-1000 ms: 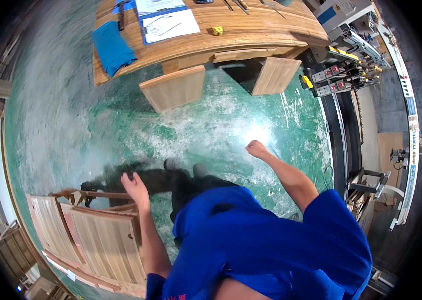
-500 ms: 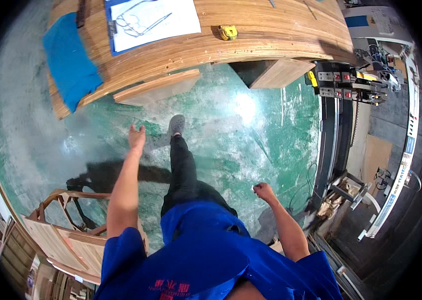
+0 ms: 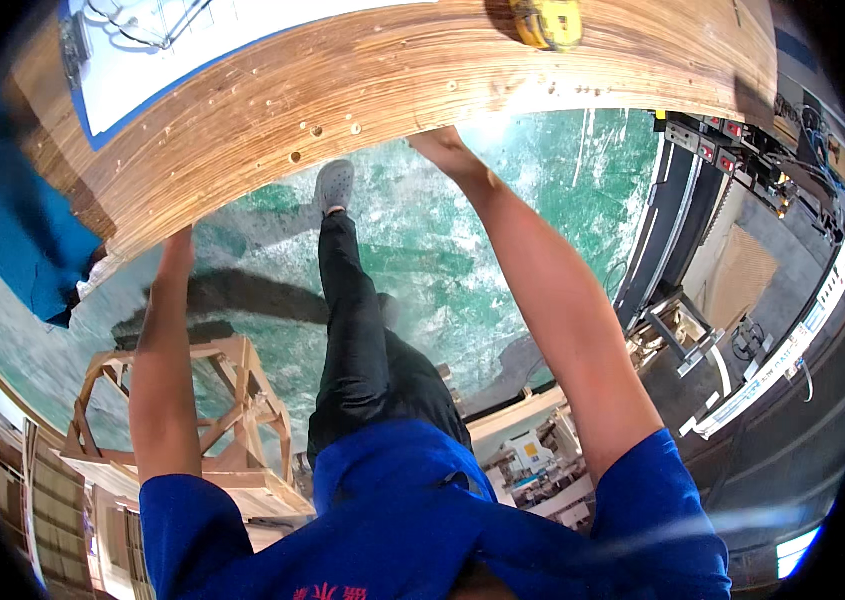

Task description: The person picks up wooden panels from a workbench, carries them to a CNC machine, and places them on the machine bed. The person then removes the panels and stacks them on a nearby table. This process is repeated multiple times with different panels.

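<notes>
A wooden tabletop (image 3: pixel 373 85) spans the upper part of the head view. My left hand (image 3: pixel 180 243) is at its near left edge, and the fingers go out of sight beneath the wood. Farther right, my right hand (image 3: pixel 440 147) reaches the same near edge from below, its fingertips hidden by the top. What either hand grips cannot be seen. Close to my left hand, a blue cloth (image 3: pixel 18 225) hangs over the table's left corner. A yellow tape measure (image 3: pixel 550 22) lies on the top, beyond my right hand.
A blue clipboard (image 3: pixel 100 128) with white paper lies on the table's left part. Behind my left forearm stands a wooden frame piece (image 3: pixel 243 375). Dark machine rails (image 3: pixel 663 230) with a control panel run along the right. Green, worn floor (image 3: pixel 423 270) shows below.
Both hands have moved forward to the table's near edge, the right one far up and leftward. The table now appears closer, and the wooden pieces below its edge are out of sight.
</notes>
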`<control>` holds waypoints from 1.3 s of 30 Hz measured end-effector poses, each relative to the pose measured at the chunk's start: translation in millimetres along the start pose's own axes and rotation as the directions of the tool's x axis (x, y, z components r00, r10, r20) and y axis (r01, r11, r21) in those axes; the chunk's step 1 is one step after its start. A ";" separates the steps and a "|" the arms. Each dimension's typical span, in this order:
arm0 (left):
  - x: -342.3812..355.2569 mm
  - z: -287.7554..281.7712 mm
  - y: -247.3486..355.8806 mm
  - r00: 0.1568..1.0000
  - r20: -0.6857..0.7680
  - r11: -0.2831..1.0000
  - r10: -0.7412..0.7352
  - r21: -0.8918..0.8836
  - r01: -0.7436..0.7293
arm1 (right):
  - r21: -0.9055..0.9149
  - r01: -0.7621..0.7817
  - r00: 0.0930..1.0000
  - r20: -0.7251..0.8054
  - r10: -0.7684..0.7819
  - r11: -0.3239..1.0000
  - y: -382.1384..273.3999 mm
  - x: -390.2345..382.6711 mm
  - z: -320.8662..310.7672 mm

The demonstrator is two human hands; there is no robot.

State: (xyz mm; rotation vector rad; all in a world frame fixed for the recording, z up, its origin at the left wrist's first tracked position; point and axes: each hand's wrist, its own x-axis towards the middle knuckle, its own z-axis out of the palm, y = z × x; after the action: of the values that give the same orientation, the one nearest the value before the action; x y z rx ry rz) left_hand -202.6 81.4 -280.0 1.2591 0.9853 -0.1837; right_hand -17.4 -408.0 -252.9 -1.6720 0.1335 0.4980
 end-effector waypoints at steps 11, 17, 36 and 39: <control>1.5 -54.4 -47.9 0.956 0.201 0.839 0.214 0.463 -0.285 | -0.553 -0.090 0.995 -0.006 0.104 0.829 -1.3 -16.9 2.5; 6.9 -73.1 -82.7 0.959 0.213 0.817 0.184 0.509 -0.270 | 0.137 -0.786 0.599 -0.072 0.798 0.603 -42.8 -33.4 11.7; -245.3 135.4 8.6 0.746 0.174 0.712 -0.642 -0.224 0.665 | 0.667 -0.544 0.591 -0.127 0.797 0.509 -50.9 -310.5 -144.5; -314.4 216.5 17.4 0.691 0.282 0.645 -0.666 -0.247 0.723 | 0.688 -0.539 0.506 -0.196 0.840 0.485 -38.6 -388.8 -232.6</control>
State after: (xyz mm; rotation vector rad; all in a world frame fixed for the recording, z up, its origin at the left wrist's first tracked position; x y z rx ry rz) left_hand -267.4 -218.0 -51.6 0.4706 1.2602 -0.6867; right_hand -295.3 -701.5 -44.6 -1.0383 1.3493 0.5452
